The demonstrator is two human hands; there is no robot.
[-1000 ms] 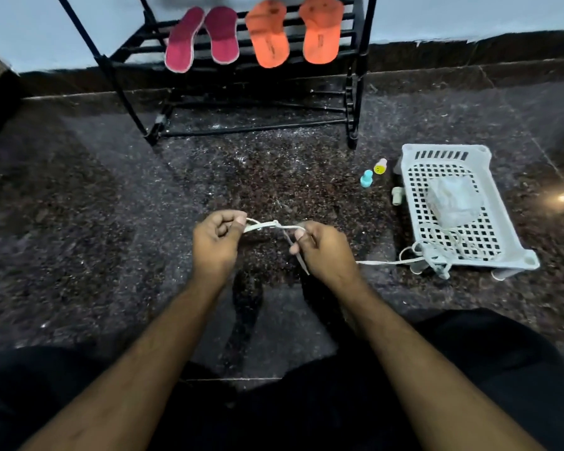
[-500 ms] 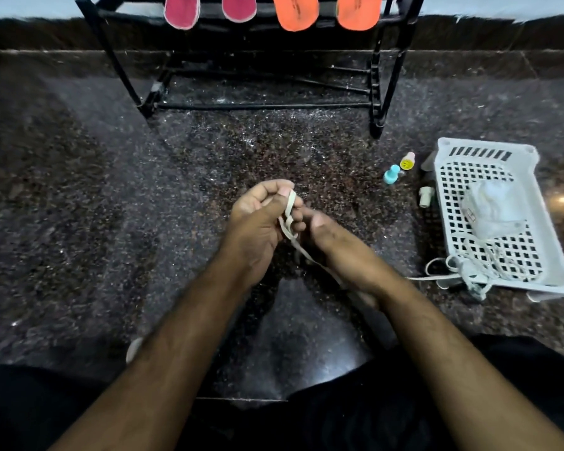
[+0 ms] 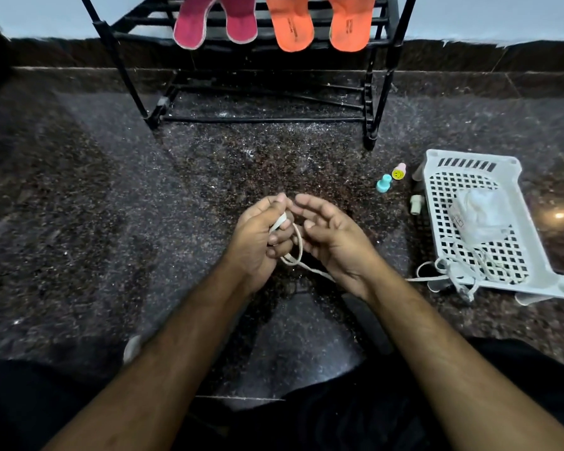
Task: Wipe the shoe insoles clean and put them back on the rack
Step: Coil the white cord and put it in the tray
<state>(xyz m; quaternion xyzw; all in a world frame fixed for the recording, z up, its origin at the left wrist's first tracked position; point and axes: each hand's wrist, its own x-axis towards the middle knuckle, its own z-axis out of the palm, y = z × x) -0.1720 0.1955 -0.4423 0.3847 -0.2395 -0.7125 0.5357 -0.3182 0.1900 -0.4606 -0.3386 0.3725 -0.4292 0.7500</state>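
Four insoles sit up on the black rack (image 3: 381, 70) at the top of the view: a pink pair (image 3: 214, 22) on the left, an orange pair (image 3: 321, 24) on the right, toes hanging over the front bar. Down on the dark speckled floor (image 3: 79, 206), both hands are busy with a white lace (image 3: 295, 252). The left hand (image 3: 261, 236) has its fingers curled around a loop of it, gripping it. The right hand (image 3: 332, 236) is just beside it, palm up, fingers loosely spread, holding nothing. The lace trails right, to a tangle at the near edge of a white basket (image 3: 515, 281). Inside the basket lies a crumpled white cloth (image 3: 479, 219). Two small bottles (image 3: 389, 180) stand near its far corner.
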